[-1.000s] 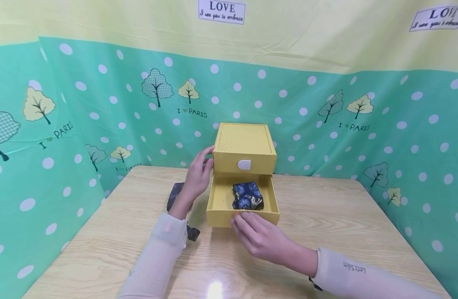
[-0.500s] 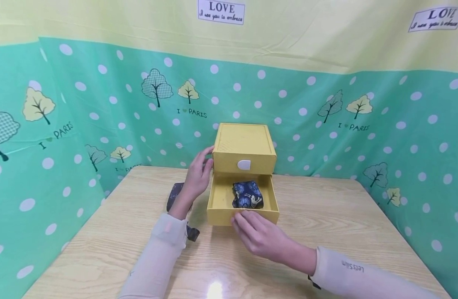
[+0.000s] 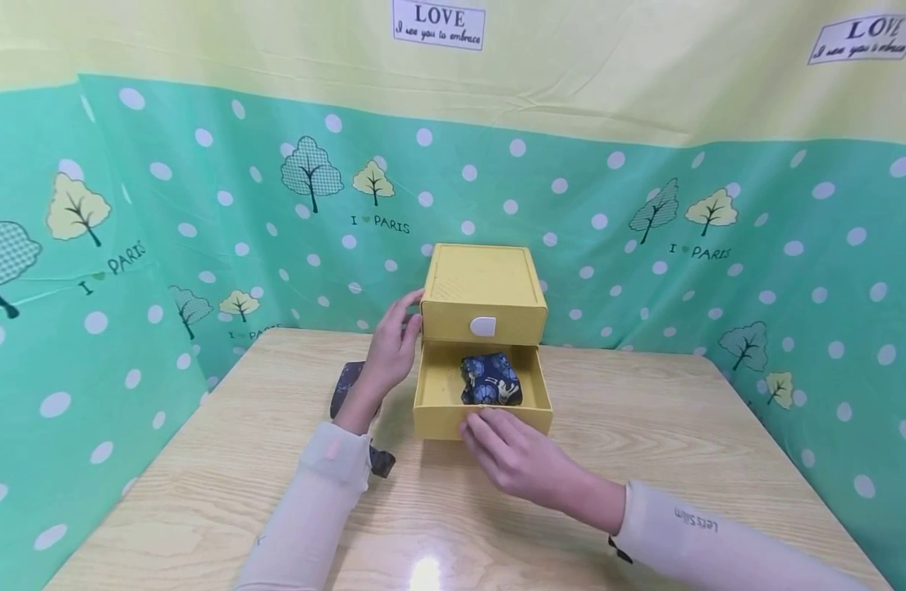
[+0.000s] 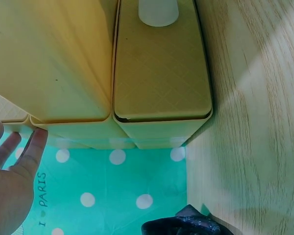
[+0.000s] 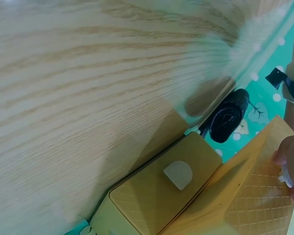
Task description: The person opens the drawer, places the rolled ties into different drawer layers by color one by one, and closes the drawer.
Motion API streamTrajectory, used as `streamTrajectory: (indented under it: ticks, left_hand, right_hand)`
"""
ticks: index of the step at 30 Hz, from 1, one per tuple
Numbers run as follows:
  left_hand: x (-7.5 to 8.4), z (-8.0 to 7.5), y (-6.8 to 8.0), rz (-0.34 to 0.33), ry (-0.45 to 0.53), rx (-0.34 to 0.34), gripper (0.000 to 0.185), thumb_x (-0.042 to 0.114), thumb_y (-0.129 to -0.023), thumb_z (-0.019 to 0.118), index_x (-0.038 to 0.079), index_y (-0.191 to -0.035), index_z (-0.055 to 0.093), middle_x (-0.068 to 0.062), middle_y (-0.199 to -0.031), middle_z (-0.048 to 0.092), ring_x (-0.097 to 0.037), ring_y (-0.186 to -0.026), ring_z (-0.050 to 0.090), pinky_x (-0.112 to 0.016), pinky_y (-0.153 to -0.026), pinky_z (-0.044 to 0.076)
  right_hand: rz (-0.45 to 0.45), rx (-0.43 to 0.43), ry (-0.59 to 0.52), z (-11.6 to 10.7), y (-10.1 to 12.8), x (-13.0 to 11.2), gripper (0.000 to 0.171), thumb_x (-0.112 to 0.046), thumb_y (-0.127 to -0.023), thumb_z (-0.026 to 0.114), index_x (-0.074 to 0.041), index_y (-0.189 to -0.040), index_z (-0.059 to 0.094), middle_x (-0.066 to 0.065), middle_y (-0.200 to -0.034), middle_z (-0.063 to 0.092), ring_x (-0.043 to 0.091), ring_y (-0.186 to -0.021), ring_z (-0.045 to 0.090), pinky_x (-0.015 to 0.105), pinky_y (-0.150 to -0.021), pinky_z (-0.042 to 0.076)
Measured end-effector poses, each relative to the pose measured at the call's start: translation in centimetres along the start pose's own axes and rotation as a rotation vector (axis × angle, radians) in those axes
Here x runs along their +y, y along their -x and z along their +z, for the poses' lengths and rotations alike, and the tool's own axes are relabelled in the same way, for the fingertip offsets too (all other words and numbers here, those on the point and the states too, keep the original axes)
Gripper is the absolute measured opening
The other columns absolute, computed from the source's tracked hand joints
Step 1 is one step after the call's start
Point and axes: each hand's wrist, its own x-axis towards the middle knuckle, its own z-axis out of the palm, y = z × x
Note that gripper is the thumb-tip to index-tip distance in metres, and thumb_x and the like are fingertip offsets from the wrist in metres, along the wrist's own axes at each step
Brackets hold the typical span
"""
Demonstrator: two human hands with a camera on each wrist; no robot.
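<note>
A yellow drawer box [image 3: 485, 279] stands at the back of the table, its middle drawer [image 3: 440, 423] pulled out. Inside that drawer lies a folded navy cloth [image 3: 490, 379] printed with blue flowers and a pale animal figure. My right hand [image 3: 523, 460] is at the drawer's front, and in the right wrist view its fingers pinch the white pull tab [image 5: 285, 175]. My left hand [image 3: 390, 349] rests its extended fingers against the box's left side. A dark patterned rolled cloth [image 3: 344, 386] lies on the table, partly hidden behind my left forearm.
Below the pulled-out drawer, a closed lower drawer [image 4: 161, 73] with its own white tab sits on the wooden table [image 3: 660, 427]. A green and yellow curtain [image 3: 593, 197] with dots and trees hangs right behind and beside the table.
The pulled-out drawer has slid slightly inward, away from me, carrying the folded cloth, and my right hand has moved with it. My left hand stays in place on the box.
</note>
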Motion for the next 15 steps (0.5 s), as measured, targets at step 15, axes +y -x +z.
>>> streamTrajectory:
  ticks: [15]
  left_hand:
    - [-0.02, 0.01, 0.06, 0.003, 0.002, 0.005, 0.042, 0.016, -0.11, 0.045, 0.01, -0.151, 0.047, -0.017, -0.139, 0.056, -0.033, -0.119, 0.061, -0.044, -0.094, 0.059]
  right_hand:
    - [0.016, -0.029, 0.008, 0.64, 0.11, 0.36, 0.034, 0.008, -0.103, 0.042, 0.006, -0.122, 0.07, 0.02, -0.116, 0.067, 0.029, -0.102, 0.067, 0.034, -0.093, 0.06]
